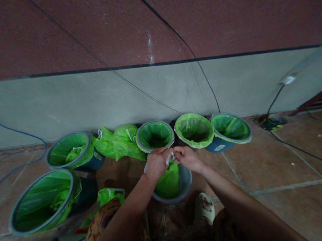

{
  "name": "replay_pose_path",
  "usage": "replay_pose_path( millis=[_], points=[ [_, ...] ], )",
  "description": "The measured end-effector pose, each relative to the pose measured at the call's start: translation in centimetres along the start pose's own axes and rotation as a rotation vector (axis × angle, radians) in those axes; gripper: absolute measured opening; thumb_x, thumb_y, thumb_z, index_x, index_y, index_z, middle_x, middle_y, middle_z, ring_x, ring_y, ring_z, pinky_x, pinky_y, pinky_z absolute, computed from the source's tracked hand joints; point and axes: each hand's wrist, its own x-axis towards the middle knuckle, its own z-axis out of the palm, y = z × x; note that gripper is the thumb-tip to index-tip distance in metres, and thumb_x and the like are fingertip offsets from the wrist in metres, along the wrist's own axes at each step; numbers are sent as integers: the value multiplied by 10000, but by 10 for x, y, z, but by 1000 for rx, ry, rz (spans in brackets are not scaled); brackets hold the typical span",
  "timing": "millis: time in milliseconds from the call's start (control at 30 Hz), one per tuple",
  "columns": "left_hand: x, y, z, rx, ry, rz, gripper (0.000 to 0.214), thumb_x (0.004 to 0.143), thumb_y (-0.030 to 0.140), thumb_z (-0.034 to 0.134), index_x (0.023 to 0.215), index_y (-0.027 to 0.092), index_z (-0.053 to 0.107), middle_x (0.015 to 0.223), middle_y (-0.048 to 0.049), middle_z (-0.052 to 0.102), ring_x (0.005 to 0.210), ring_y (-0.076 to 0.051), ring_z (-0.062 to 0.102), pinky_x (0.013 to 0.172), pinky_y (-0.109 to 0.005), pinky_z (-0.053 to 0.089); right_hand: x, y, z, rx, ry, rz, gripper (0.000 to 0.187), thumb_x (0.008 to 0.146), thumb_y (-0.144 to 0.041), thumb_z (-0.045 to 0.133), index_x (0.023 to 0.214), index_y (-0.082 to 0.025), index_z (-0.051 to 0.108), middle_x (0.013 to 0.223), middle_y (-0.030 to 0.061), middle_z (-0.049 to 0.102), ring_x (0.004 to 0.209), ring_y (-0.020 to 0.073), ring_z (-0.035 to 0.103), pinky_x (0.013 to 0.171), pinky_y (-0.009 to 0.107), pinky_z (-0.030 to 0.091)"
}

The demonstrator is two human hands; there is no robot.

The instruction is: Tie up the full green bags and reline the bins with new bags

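My left hand and my right hand meet over a small grey bin lined with a green plastic bag. Both hands are closed in a pinch on the bag's white drawstring at the bin's far rim. The bag hangs inside the bin below my fingers. My forearms reach in from the bottom of the view.
Several more bins with green liners stand along the wall: at far left, back left, middle and right. A tied green bag lies between them. Cables run over the floor and wall. My foot stands beside the bin.
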Motion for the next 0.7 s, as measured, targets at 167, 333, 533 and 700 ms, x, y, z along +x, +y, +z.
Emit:
replay_pose_path(
  millis=[167, 333, 533, 700],
  points=[
    [-4, -3, -8, 128, -162, -222, 304, 941, 239, 392, 974, 194, 691, 952, -90, 713, 907, -218, 669, 788, -301, 483, -4, 7, -11, -749, 84, 95, 244, 836, -142, 473, 879, -172, 711, 874, 93, 729, 847, 220, 670, 723, 298, 463],
    [-10, -33, -20, 88, -193, -652, 249, 852, 207, 465, 868, 145, 706, 955, -151, 722, 965, -294, 670, 809, -363, 480, -5, 27, -18, -902, 1, 347, 178, 761, -122, 569, 762, -96, 745, 851, 198, 730, 808, 300, 683, 642, 334, 459],
    [2, -36, -12, -781, -12, -671, 328, 856, 378, 504, 668, 153, 652, 797, -93, 724, 846, -210, 673, 822, -311, 477, -5, 17, -21, -736, 0, 235, 200, 779, -161, 537, 793, -164, 737, 777, 91, 715, 706, 192, 632, 620, 275, 419],
    [10, -14, 7, -1439, 62, -606, 406, 717, 546, 679, 634, 152, 622, 638, -36, 654, 655, -148, 615, 691, -276, 465, -5, 9, -19, -201, -33, 5, 204, 797, -245, 510, 715, -167, 681, 840, 53, 672, 712, 142, 593, 641, 247, 448]
  ],
)
